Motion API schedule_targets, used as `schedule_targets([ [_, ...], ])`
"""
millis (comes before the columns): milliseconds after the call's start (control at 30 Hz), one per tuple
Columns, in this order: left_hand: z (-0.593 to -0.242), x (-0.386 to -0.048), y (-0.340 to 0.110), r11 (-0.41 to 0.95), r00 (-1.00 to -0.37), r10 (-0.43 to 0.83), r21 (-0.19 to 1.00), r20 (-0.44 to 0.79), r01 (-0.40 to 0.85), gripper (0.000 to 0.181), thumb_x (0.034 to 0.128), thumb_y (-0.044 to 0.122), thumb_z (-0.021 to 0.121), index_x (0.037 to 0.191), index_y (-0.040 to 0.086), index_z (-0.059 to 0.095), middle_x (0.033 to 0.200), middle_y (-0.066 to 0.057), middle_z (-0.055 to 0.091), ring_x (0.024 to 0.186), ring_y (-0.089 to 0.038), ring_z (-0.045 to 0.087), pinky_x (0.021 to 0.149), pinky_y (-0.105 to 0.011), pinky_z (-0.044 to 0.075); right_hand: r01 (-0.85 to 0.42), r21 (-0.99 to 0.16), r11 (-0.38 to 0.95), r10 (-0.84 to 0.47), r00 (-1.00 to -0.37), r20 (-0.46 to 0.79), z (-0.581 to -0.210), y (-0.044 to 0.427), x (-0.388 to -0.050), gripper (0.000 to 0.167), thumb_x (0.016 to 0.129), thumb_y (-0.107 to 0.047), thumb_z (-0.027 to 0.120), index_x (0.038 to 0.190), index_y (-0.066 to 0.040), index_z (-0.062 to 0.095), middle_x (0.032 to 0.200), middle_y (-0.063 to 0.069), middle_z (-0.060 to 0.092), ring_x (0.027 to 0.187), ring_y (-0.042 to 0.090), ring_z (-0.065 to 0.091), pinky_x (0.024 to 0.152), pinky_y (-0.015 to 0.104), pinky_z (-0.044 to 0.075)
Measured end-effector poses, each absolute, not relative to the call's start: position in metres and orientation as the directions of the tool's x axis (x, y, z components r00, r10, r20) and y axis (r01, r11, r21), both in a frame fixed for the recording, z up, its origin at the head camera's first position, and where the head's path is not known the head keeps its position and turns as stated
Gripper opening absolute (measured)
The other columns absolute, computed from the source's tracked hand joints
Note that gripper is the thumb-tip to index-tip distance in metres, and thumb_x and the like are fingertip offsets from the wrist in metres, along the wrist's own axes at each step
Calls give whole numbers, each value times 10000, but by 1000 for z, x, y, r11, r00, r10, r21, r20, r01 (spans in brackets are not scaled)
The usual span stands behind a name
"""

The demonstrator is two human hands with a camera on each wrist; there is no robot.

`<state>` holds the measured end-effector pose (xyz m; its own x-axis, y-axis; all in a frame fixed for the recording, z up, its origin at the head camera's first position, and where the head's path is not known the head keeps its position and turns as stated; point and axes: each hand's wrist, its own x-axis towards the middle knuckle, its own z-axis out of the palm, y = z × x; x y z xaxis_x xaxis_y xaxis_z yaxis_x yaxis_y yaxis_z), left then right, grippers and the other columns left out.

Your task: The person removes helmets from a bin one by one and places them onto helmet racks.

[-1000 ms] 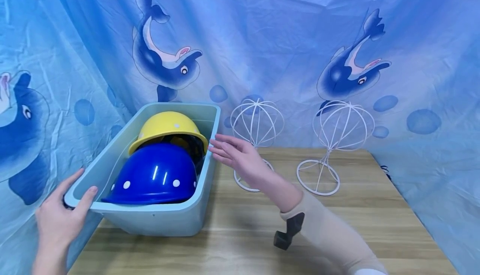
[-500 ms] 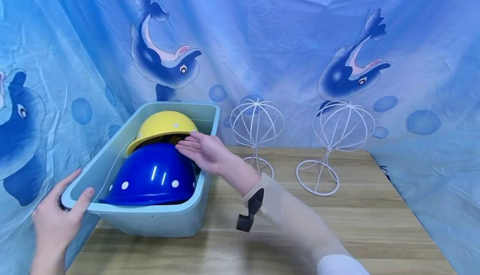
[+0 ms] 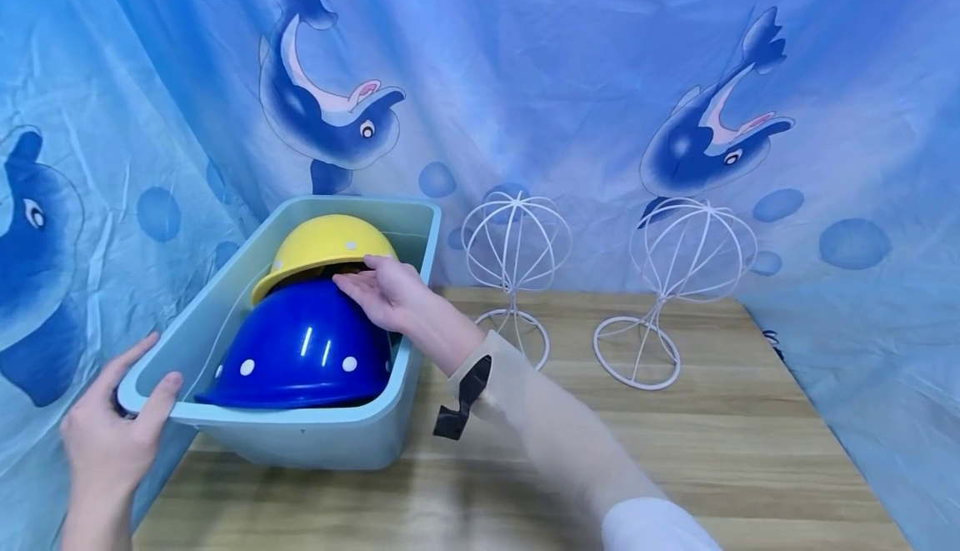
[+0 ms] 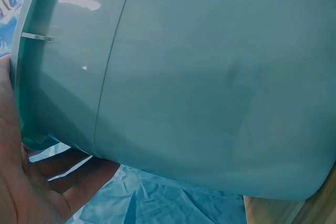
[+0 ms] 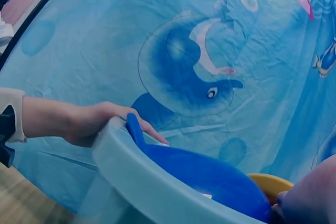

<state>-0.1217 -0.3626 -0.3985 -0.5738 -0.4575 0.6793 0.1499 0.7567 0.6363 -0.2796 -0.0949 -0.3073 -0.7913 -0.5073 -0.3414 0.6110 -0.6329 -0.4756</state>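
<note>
A pale blue-green plastic bin [image 3: 277,419] stands on the left of the table. Inside it, a blue hard hat [image 3: 315,343] lies in front of a yellow hard hat [image 3: 330,238], both dome up. My left hand [image 3: 112,426] grips the bin's near left corner, thumb over the rim; in the left wrist view the left hand's fingers [image 4: 86,174] lie under that rim. My right hand [image 3: 390,293] reaches over the bin's right side into the gap between the hats. Its thumb is at the yellow brim, and its fingers are fairly straight; their tips are partly hidden.
Two white wire-globe stands, a left one [image 3: 517,242] and a right one [image 3: 690,251], stand on the wooden table [image 3: 720,434] right of the bin. A blue dolphin-print curtain [image 3: 540,76] hangs behind and at both sides.
My right hand has moved left from the bin's right rim into the gap between the hats, up to the yellow brim. My left hand keeps its hold on the bin.
</note>
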Motion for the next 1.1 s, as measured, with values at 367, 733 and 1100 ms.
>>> schedule_targets([
  [367, -400, -122, -365, 747, -561, -436, 631, 704, 210, 514, 844, 159, 792, 1349, 76, 742, 507, 223, 226, 453, 46, 212, 498, -243, 155, 602, -425, -677, -470, -797, -380, -312, -117, -304, 529, 1146, -158, 454, 1574, 129, 336, 1527, 360, 505, 1495, 455, 477, 1216, 476, 418],
  [733, -401, -124, -362, 708, -560, -480, 675, 675, 207, 509, 836, 125, 789, 1344, 116, 755, 659, 410, 444, 540, 150, 340, 534, -94, 241, 583, -443, -681, -428, -808, -405, -315, -120, -323, 494, 1121, -61, 478, 1588, 55, 368, 1465, 347, 543, 1445, 502, 513, 1155, 526, 471],
  [1100, -403, -124, -359, 687, -525, -507, 689, 683, 233, 518, 805, 105, 735, 1321, 132, 772, 1002, 473, 591, 736, 160, 482, 677, -37, 345, 649, -326, -688, -503, -749, -431, -310, -111, -319, 516, 1088, 30, 448, 1593, 47, 351, 1543, 327, 502, 1497, 477, 461, 1216, 513, 404],
])
